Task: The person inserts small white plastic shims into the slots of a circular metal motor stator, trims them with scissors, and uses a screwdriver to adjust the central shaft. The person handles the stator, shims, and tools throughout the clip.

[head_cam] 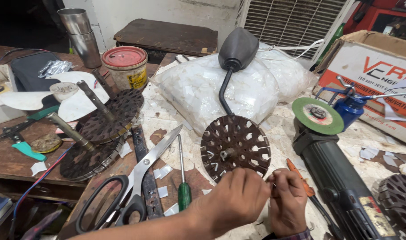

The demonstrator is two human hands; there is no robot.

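Observation:
A round rust-brown slotted metal disc [235, 146] with a short centre shaft stands tilted on the worn workbench, leaning against a plastic bag. My left hand [237, 199] and my right hand [286, 204] meet just below the disc's lower edge. Both are closed, fingertips pinched together around something small that I cannot make out. Small white paper slips sit in some of the disc's slots.
Large scissors [132, 184] and a green-handled screwdriver [183, 189] lie left of my hands. An angle grinder [341, 173] with a green disc lies to the right. Two more slotted discs with shafts [100, 133] sit at left, a bag of white slips [221, 89] behind.

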